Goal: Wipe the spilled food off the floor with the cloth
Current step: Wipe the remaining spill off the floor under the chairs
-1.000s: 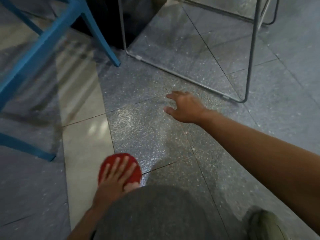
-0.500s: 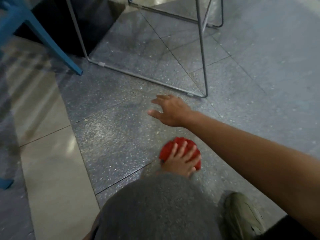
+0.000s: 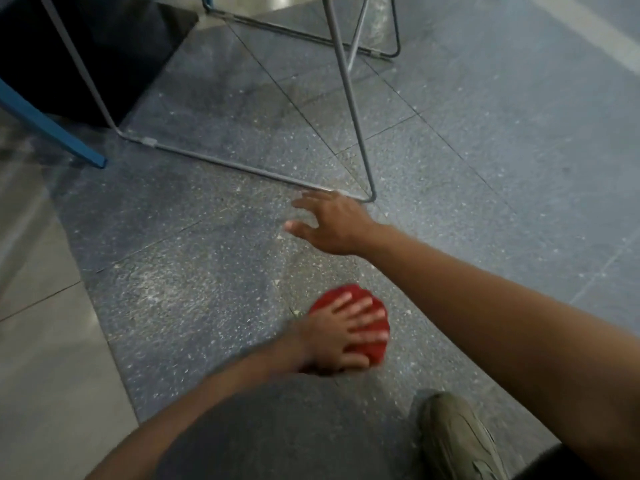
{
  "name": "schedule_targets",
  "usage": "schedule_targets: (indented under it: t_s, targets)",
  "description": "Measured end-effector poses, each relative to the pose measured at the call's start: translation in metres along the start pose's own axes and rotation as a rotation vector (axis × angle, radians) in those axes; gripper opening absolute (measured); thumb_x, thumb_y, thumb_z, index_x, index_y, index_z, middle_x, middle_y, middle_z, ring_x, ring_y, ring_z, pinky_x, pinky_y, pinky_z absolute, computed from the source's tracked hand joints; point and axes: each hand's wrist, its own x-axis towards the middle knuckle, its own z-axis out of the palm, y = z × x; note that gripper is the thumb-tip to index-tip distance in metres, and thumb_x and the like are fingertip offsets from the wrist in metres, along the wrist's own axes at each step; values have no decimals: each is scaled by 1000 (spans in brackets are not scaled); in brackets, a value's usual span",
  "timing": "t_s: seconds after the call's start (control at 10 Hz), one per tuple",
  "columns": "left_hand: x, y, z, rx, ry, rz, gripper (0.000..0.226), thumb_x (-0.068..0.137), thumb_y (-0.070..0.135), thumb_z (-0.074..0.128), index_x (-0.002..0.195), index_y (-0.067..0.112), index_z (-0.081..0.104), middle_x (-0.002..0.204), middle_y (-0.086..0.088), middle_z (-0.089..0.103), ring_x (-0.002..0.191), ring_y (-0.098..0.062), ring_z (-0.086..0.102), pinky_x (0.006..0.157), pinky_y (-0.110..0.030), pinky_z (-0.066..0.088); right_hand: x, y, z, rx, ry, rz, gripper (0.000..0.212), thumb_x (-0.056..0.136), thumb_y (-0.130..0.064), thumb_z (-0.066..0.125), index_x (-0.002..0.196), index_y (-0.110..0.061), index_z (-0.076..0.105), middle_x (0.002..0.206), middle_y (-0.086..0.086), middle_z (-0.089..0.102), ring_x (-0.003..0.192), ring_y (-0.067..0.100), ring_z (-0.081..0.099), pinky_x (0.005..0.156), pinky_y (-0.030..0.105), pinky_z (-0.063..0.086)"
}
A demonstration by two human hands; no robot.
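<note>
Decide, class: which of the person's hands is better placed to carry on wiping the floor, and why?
The left hand. It already lies flat on the red cloth, pressing it to the grey floor. The right hand is empty, fingers spread, apart from the cloth near the metal chair frame.

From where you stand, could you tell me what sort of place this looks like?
Probably an indoor seating or dining area: speckled grey tiled floor, a wire metal chair frame and a blue furniture leg. Nothing marks it more exactly.
</note>
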Motion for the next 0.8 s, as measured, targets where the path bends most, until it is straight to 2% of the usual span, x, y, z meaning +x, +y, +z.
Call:
schedule_targets:
  t_s: [0.1, 0.2, 0.3, 0.4, 0.5, 0.6, 0.7, 0.8]
  targets:
    - [43, -69, -44, 9, -28, -361, 76, 99, 80, 32, 158, 32, 43, 165, -2, 46, 155, -34, 37, 128, -58, 16, 2, 15, -2, 7, 15, 27, 66, 96, -67, 48, 150, -28, 48, 158, 1, 44, 144, 28, 41, 117, 48, 34]
    - [7, -118, -59, -35, 59, -720, 72, 105, 71, 33, 168, 36, 28, 179, -2, 19, 166, -31, 11, 132, -55, 2, 6, 32, -8, -1, 12, 72, 65, 97, -65, 48, 151, -28, 47, 158, 2, 44, 143, 29, 42, 115, 49, 37]
    - [-89, -131, -54, -123, 155, -1079, 71, 108, 69, 19, 171, 39, 5, 180, 4, -6, 167, -26, -6, 132, -52, -8, 15, 38, -10, 13, 0, 102, 68, 96, -69, 46, 152, -30, 45, 160, 1, 41, 145, 30, 39, 117, 50, 35]
    - [-192, -83, -26, -194, 298, -1401, 80, 102, 69, 12, 172, 31, 15, 181, -6, 8, 166, -34, 6, 133, -59, 4, 31, 29, -1, 53, -16, 100, 69, 95, -70, 46, 151, -30, 45, 158, 3, 44, 143, 31, 41, 115, 46, 34]
    - [-244, -4, -2, -262, 352, -1638, 82, 98, 62, 21, 169, 21, 30, 175, -17, 26, 160, -49, 24, 126, -69, 19, 45, 6, 16, 111, -29, 53, 70, 93, -71, 47, 150, -30, 47, 156, 3, 47, 142, 28, 44, 114, 42, 36]
    - [-226, 65, 25, -137, 276, -1408, 69, 111, 55, 16, 158, 14, 46, 158, -25, 50, 139, -60, 51, 104, -76, 47, 44, -34, 42, 92, -85, -70, 67, 94, -67, 51, 149, -30, 49, 156, 1, 47, 141, 28, 45, 116, 42, 36]
    - [-185, 73, 33, -76, 141, -912, 58, 113, 57, 26, 160, 30, 45, 165, -10, 46, 147, -46, 48, 108, -65, 49, 33, -78, 68, 56, -147, -175, 65, 94, -65, 53, 150, -32, 46, 158, -1, 44, 142, 29, 44, 117, 46, 35]
    - [-158, 22, 13, 69, 91, -717, 64, 105, 64, 46, 164, 39, 41, 172, 2, 37, 159, -29, 35, 125, -55, 26, 26, -111, 80, 21, -170, -258, 64, 95, -63, 53, 152, -35, 43, 162, -2, 39, 146, 26, 38, 118, 46, 31]
